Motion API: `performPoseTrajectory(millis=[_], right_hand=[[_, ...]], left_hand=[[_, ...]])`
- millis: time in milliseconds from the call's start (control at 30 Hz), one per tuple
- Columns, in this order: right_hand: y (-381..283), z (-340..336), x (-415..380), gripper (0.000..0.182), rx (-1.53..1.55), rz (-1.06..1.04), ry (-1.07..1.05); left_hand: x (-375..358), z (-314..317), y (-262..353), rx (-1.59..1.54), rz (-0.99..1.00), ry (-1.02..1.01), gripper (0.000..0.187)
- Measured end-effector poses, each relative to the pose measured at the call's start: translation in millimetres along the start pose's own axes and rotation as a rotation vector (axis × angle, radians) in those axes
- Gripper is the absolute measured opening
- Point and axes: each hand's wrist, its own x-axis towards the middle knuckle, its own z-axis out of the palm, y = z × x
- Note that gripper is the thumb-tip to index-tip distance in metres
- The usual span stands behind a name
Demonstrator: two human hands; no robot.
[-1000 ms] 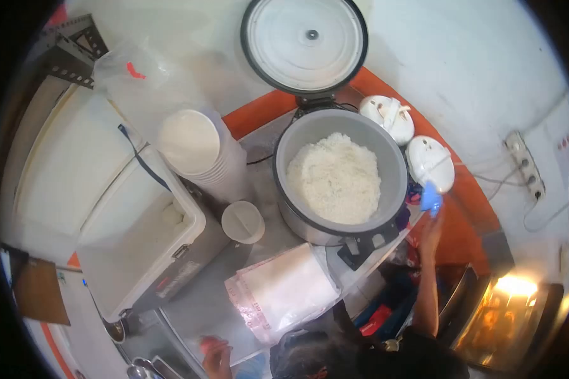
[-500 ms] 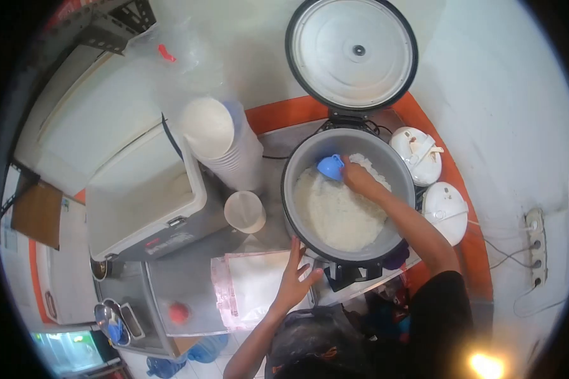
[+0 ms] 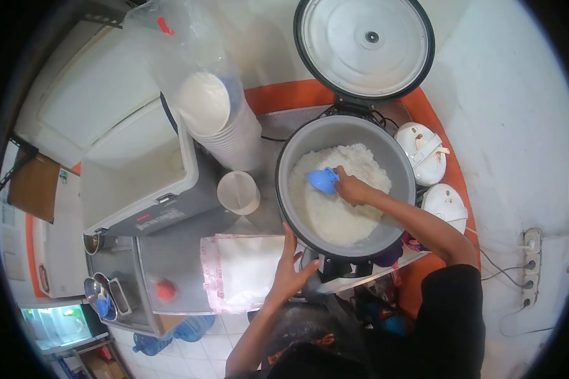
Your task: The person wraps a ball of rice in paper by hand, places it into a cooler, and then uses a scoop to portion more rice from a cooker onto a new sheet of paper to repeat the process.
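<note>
A large round cooker [image 3: 284,174] stands with its lid [image 3: 367,47] raised, and white rice [image 3: 344,218] covers its bottom. Inside it, my right hand [image 3: 353,188] is closed on a blue scoop [image 3: 323,180], which rests at the rice surface left of the fingers. My left hand [image 3: 289,268] has its fingers spread, with the fingertips by the cooker's lower left outer edge and nothing held. Just left of that hand lies a stack of white sheets with pink edges [image 3: 243,271].
An open cooler box [image 3: 142,205] stands at left. Beside it are stacked white cups [image 3: 218,126] and a single cup [image 3: 238,192]. Two white lids [image 3: 422,153] sit right of the cooker. A power strip [image 3: 532,268] hangs on the wall, and a red ball-like object [image 3: 165,290] lies at lower left.
My right hand and the blue scoop have moved lower and slightly left within the cooker. The camera view has shifted. My left hand remains spread by the cooker's edge.
</note>
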Motion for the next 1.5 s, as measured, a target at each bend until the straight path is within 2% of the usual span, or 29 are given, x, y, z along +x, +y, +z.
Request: performPoseTrajectory(millis=[67, 267, 567, 733, 867, 967, 1033, 1100, 1167, 1200, 1267, 1400, 1500], right_hand=[[-3.2, 2.4, -8.5, 0.045, 0.041, 0.054, -0.036], [6.4, 10.8, -12.5, 0.042, 0.053, 0.015, -0.081], [8.8, 23.4, -24.3, 0.045, 0.031, -0.059, -0.257], [-7.2, 24.5, -40.6, 0.046, 0.219, 0.08, -0.534], [-3.7, 8.1, -47.3, 0.046, 0.32, 0.16, -0.635], [-13.9, -24.5, -58.6, 0.045, 0.24, 0.192, -0.693], [-6.7, -41.2, -58.2, 0.039, 0.349, 0.234, -0.74], [4.4, -50.2, -62.0, 0.038, 0.403, 0.271, -0.714], [17.1, -53.3, -68.4, 0.038, 0.449, 0.318, -0.509], [15.4, -55.1, -76.4, 0.038, 0.446, 0.32, -0.501], [10.8, -53.8, -93.2, 0.041, 0.379, 0.263, -0.319], [11.2, -32.5, -96.9, 0.041, 0.345, 0.163, -0.228], [10.0, -15.4, -87.7, 0.044, 0.208, 0.066, -0.161]], left_hand=[[-0.5, 0.4, 0.2, 0.004, -0.003, -0.001, 0.122], [1.4, -2.6, -2.2, 0.018, -0.003, -0.014, 0.123], [1.2, -5.1, -2.6, -0.007, -0.027, -0.052, 0.127], [0.3, -4.2, 0.1, -0.001, -0.035, -0.061, 0.126], [1.0, -7.6, -0.7, -0.002, -0.061, -0.068, 0.126], [1.9, -9.4, -4.9, 0.003, -0.053, -0.088, 0.127], [1.7, -11.8, -4.4, -0.001, -0.035, -0.084, 0.118], [1.5, -16.5, -4.7, -0.006, -0.023, -0.082, 0.117], [3.1, -21.4, -7.8, -0.02, -0.023, -0.136, 0.119], [4.2, -22.7, -9.6, -0.022, -0.016, -0.14, 0.119], [3.8, -24.9, -13.9, -0.014, -0.009, -0.142, 0.116], [-1.7, -25.7, -8.6, -0.069, -0.03, -0.137, 0.114], [-18.0, -24.8, -9.1, -0.129, -0.061, -0.143, 0.107]])
